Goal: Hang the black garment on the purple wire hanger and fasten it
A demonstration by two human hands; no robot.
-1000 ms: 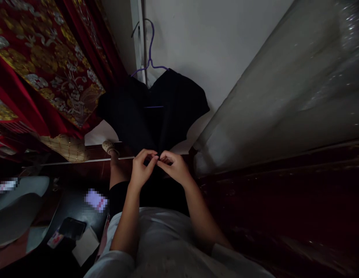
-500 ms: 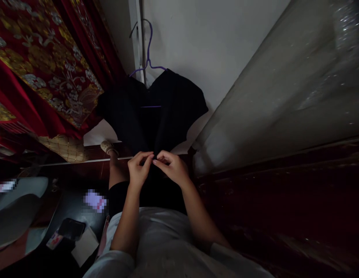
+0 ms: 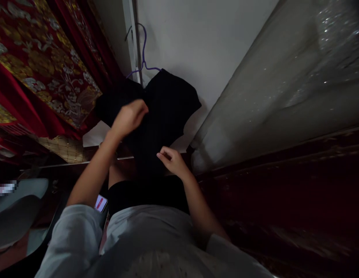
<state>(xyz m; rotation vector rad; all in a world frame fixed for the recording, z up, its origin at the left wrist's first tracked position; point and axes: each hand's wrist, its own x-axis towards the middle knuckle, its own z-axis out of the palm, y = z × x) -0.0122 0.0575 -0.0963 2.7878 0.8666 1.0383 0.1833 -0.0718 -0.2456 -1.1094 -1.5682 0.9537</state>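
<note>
A black short-sleeved garment (image 3: 170, 102) hangs on a purple wire hanger (image 3: 144, 58) in front of me. My left hand (image 3: 131, 116) is raised over its upper front, fingers curled in and slightly blurred; whether cloth is in them is hidden. Lower down, my right hand (image 3: 172, 161) pinches thumb and forefinger together at the garment's lower front, seemingly on the dark cloth. The cloth's details are lost in the dim light.
To the left hang red, gold-embroidered drapes (image 3: 60, 65). A plastic-wrapped panel (image 3: 254, 100) leans at the right above a dark red wooden surface (image 3: 283, 193). A lit phone (image 3: 101, 203) and a grey-green chair (image 3: 20, 208) are at lower left.
My left hand has moved up and left, away from the right hand, to the garment's upper front. The right hand stays low, nearly in place. The garment's front opening has narrowed, covering the hanger's bar.
</note>
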